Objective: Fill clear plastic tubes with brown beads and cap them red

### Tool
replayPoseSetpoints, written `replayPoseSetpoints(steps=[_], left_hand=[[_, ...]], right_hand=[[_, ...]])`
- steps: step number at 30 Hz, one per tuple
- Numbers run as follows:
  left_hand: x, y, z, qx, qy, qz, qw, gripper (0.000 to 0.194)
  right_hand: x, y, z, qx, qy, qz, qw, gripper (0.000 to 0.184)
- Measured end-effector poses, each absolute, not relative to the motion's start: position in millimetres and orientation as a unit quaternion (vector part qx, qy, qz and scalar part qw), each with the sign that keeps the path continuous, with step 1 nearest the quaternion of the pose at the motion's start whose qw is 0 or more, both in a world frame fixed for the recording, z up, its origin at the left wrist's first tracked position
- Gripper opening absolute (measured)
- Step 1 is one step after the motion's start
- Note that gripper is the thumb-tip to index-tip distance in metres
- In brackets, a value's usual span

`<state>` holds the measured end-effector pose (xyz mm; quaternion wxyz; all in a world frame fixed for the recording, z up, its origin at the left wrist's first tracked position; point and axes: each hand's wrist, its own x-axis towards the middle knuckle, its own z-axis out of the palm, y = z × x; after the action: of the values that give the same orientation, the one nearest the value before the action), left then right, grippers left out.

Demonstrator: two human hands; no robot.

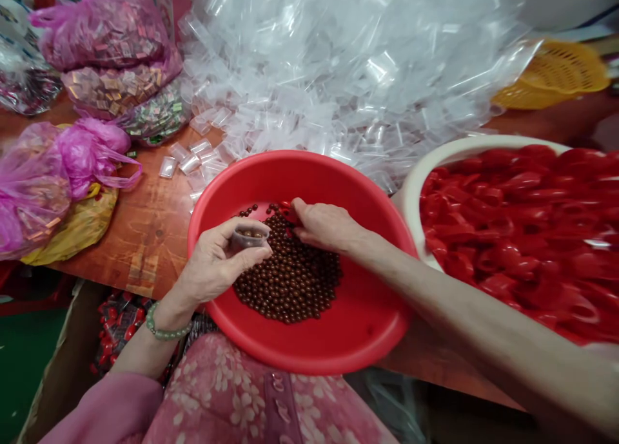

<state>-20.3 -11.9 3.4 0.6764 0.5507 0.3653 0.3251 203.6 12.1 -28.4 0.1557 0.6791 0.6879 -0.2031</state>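
A red plastic basin (309,350) sits in front of me, holding a heap of small round brown beads (290,279). My left hand (217,260) grips a small clear plastic cup (249,238) at the heap's left side, with a few beads inside it. My right hand (324,225) reaches in from the right. Its fingertips pinch a small red plastic piece (289,213) at the far edge of the heap, partly hidden by the fingers. A green bead bracelet (164,325) circles my left wrist.
A white basin (411,186) full of red plastic pieces stands to the right. A large heap of small clear plastic bags (338,64) covers the far side of the wooden table (149,238). Pink bags of packets lie at the left, and a yellow basket (554,77) sits far right.
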Motion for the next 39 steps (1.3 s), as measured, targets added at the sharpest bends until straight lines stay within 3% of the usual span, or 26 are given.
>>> replayPoseSetpoints(steps=[3,7,10,13,16,23,27,33,39], left_hand=[[-16,-11,0,0.530,0.405,0.353,0.656,0.021],[-14,-14,-1,0.490,0.416,0.390,0.659,0.022],[-14,-20,0,0.487,0.384,0.406,0.672,0.024],[-15,-26,0,0.505,0.389,0.427,0.642,0.026],[-16,-28,-2,0.522,0.417,0.447,0.595,0.026],[-16,-27,-2,0.546,0.445,0.426,0.568,0.021],[-15,-26,-1,0.549,0.420,0.413,0.593,0.019],[-16,-25,-4,0.515,0.412,0.410,0.630,0.023],[-15,-26,-9,0.522,0.422,0.401,0.623,0.021]], right_hand=[[208,3,-15,0.673,0.684,-0.280,0.027,0.025],[201,-19,5,0.559,0.543,-0.572,-0.254,0.030],[190,-31,11,0.486,0.471,-0.663,-0.320,0.037],[179,-37,8,0.470,0.452,-0.684,-0.327,0.038],[171,-41,6,0.500,0.465,-0.649,-0.335,0.036],[159,-57,9,0.514,0.535,-0.437,-0.509,0.019],[158,-54,9,0.505,0.661,-0.305,-0.463,0.008],[153,-53,5,0.479,0.766,-0.118,-0.412,0.016],[148,-53,2,0.464,0.776,-0.089,-0.417,0.015]])
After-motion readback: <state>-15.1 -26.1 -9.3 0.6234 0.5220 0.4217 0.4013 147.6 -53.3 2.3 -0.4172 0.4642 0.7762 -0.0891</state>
